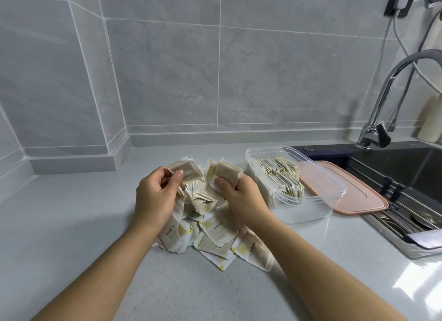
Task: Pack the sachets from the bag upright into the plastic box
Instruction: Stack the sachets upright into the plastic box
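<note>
A loose pile of white and beige sachets [215, 234] with yellow marks lies on the grey counter in front of me. My left hand [156, 194] grips a sachet [186, 168] lifted above the pile's far left. My right hand [239, 194] holds a small stack of sachets [223, 172] upright above the pile's far right. The clear plastic box [318, 208] stands to the right of the pile, with several sachets [279, 177] packed upright in its far left half. No bag is visible.
A pink lid [358, 196] lies behind the box at the sink's edge. A dark sink [406, 174] with a chrome tap [382, 105] fills the right side. Tiled walls close the back and left, with a raised ledge [71, 162] in the left corner.
</note>
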Motion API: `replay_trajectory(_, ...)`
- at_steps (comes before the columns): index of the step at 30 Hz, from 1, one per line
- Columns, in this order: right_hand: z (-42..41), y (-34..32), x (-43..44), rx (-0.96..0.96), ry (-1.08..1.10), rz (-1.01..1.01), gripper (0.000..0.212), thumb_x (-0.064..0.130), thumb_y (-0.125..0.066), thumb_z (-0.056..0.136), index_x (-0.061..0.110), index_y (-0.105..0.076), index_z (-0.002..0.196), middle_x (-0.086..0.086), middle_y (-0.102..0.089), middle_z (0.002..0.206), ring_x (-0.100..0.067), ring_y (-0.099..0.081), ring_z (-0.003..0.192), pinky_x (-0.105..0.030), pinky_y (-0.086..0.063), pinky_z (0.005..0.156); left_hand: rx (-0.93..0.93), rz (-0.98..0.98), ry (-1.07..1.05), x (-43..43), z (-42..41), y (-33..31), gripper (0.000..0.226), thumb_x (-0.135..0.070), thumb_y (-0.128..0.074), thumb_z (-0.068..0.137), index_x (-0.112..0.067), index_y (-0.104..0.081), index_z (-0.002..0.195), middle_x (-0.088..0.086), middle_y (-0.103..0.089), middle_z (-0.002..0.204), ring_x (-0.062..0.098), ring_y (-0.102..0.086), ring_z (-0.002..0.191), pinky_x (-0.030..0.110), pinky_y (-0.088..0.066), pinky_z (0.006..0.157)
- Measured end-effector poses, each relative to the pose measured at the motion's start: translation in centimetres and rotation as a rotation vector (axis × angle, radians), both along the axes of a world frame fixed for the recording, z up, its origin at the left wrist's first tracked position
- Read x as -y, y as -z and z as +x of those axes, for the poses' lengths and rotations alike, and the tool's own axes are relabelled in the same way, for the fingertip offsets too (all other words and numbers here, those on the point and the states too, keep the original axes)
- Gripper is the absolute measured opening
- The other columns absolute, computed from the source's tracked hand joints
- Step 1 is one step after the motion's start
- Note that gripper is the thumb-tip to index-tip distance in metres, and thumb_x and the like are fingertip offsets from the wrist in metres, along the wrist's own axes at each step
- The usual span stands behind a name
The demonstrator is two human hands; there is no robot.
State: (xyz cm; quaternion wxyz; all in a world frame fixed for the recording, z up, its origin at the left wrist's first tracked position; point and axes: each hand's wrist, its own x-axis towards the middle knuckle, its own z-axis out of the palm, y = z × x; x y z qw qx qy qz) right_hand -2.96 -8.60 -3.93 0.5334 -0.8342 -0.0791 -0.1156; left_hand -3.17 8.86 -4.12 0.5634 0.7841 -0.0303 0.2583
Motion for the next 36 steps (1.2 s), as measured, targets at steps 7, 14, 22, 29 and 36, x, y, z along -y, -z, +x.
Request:
replay_trajectory(7, -0.5, -0.4, -0.4, -0.054, -0.18, 0.425, 0.012, 0.006, -0.056, 0.095, 0.016, -0.06, 0.1, -0.001, -0.064, 0.083, -0.009, -0.063, 0.065, -0.027, -0.056, 0.059, -0.076, -0.177, 0.04, 0.3, -0.2, -0.3, 0.03, -0.024, -0.06, 0.092, -0.003, -0.065, 0.072, -0.002, -0.068, 0.062, -0.001, -0.051, 0.042, 0.011, -0.042, 0.048)
replay_trajectory(14, -0.4, -0.5, -0.4, -0.068, -0.237, 0.629, 0.009, 0.006, -0.055, 0.095, 0.011, -0.063, 0.095, 0.001, -0.066, 0.076, -0.01, -0.063, 0.065, -0.026, -0.055, 0.06, -0.123, -0.175, 0.205, 0.6, -0.7, -0.3, 0.033, -0.025, -0.059, 0.092, -0.009, -0.064, 0.064, 0.0, -0.064, 0.059, 0.009, -0.055, 0.051, 0.022, -0.046, 0.057)
replay_trajectory(22, -0.1, 0.1, -0.4, 0.006, -0.158, 0.498, 0.01, 0.009, -0.064, 0.09, 0.018, -0.066, 0.095, -0.001, -0.07, 0.083, -0.012, -0.066, 0.074, -0.024, -0.053, 0.063, -0.144, -0.122, 0.395, 1.1, -1.1, -0.4, 0.013, -0.012, -0.067, 0.086, -0.014, -0.072, 0.098, 0.002, -0.075, 0.08, 0.012, -0.071, 0.074, 0.02, -0.054, 0.068)
replay_trajectory(29, 0.3, 0.5, 0.0, 0.192, 0.004, 0.22, 0.011, 0.016, -0.067, 0.087, 0.022, -0.059, 0.093, 0.013, -0.063, 0.081, 0.002, -0.059, 0.077, -0.019, -0.05, 0.073, -0.098, -0.076, 0.337, 1.1, -1.0, -0.3, 0.01, -0.01, -0.066, 0.087, -0.017, -0.072, 0.09, -0.011, -0.068, 0.06, -0.002, -0.06, 0.056, 0.011, -0.045, 0.057)
replay_trajectory(36, 0.5, 0.4, 0.2, 0.15, 0.067, -0.205, 0.024, 0.036, -0.062, 0.087, 0.024, -0.057, 0.107, 0.01, -0.064, 0.092, -0.009, -0.06, 0.086, -0.029, -0.051, 0.076, -0.034, -0.068, 0.232, 0.7, -0.7, -0.1, 0.007, -0.018, -0.067, 0.087, -0.017, -0.074, 0.084, 0.008, -0.07, 0.068, 0.016, -0.064, 0.064, 0.028, -0.051, 0.063)
